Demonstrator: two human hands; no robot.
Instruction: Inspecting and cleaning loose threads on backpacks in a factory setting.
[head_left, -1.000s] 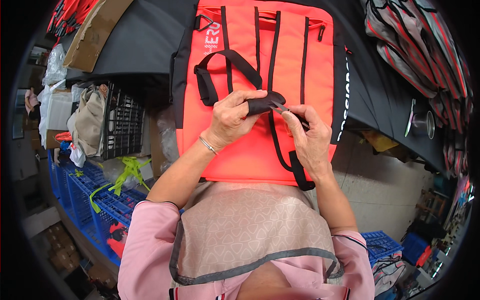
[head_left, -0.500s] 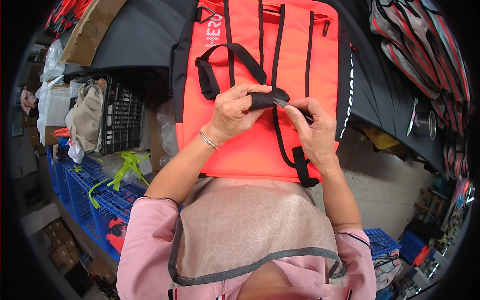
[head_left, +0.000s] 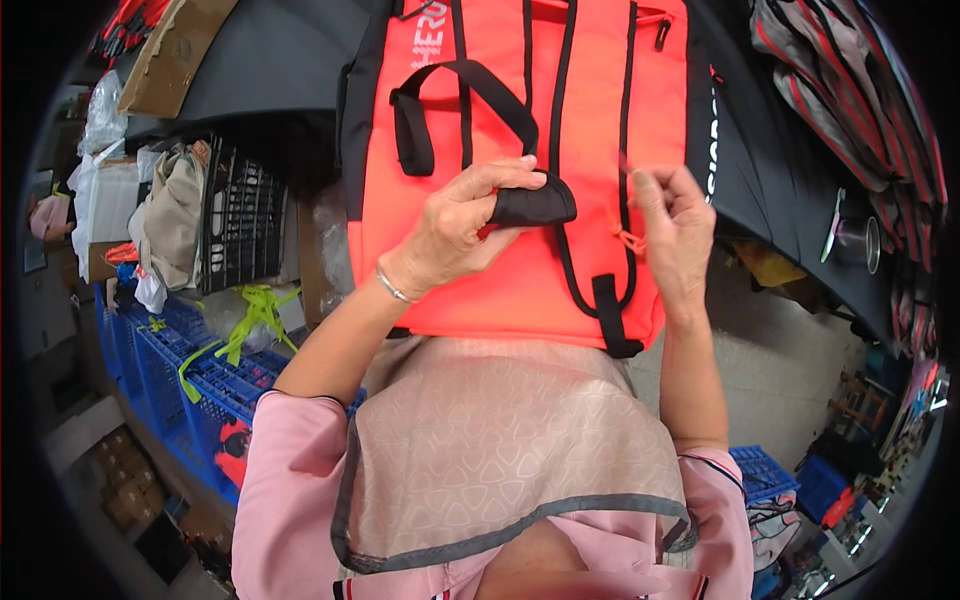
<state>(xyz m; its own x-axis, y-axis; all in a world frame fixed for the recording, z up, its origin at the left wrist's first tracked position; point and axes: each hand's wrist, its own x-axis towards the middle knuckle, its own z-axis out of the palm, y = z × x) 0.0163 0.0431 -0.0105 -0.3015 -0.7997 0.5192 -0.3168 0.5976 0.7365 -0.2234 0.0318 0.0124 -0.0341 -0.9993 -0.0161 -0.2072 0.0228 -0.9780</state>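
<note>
Head view: orange backpack (head_left: 500, 270) with black straps lies flat on a dark table (head_left: 270, 60), directly ahead of the person. Left hand (head_left: 455, 225) curls around the padded black shoulder strap (head_left: 535, 205), thumb and fingers closed on its end. Right hand (head_left: 675, 225), just right of that strap, has its fingertips pressed together above a small orange cord (head_left: 628, 238); what they pinch cannot be told. Blue crates (head_left: 180, 370) stand at lower left, a black crate (head_left: 240, 215) beyond them.
</note>
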